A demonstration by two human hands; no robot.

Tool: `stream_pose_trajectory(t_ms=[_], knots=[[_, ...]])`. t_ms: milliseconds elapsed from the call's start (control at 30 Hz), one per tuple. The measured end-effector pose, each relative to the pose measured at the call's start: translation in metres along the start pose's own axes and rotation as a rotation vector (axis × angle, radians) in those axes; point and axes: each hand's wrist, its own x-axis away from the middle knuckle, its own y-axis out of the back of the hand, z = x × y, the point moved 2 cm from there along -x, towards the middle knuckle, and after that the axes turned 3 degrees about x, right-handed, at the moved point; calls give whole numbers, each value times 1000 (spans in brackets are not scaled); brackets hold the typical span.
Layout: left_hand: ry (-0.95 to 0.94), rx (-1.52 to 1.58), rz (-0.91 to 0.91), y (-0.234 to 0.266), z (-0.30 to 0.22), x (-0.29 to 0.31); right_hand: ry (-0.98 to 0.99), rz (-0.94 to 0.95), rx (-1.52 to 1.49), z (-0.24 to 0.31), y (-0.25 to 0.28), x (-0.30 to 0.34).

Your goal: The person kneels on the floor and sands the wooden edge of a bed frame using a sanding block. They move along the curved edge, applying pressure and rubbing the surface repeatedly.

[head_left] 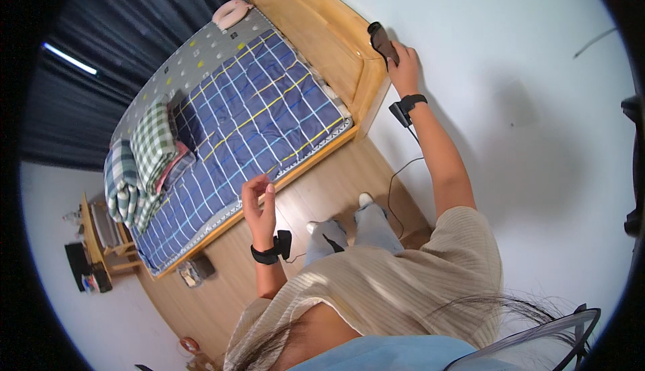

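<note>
My right hand (404, 68) reaches far forward to the corner of the wooden headboard (322, 28), close by the white wall. Its fingers are closed round a dark brown and black elongated object (380, 40) with a rounded black end; its exact kind I cannot make out. The object is at the top edge of the headboard; whether it touches the wood I cannot tell. My left hand (259, 204) hangs in front of the bed's side edge, open, with loosely bent fingers and nothing in it. Each wrist wears a black strap with a small box.
The bed (255, 109) bears a blue checked quilt, folded green checked bedding (151, 136) and a pink neck pillow (231, 13). A thin cable (390, 193) runs beside my legs along the white wall (510, 48). A wooden desk (94, 236) and a box (195, 270) stand at the left.
</note>
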Motion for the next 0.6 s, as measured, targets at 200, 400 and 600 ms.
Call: stream_pose_trajectory(t_ms=[200, 400, 600], knots=[[-26, -58, 130, -1, 16, -20, 12, 22, 126, -22, -29, 19], [-74, -142, 142, -34, 11, -21, 25, 46, 192, -31, -33, 22], [-180, -61, 191, -104, 8, -58, 95, -13, 198, -36, -37, 26]])
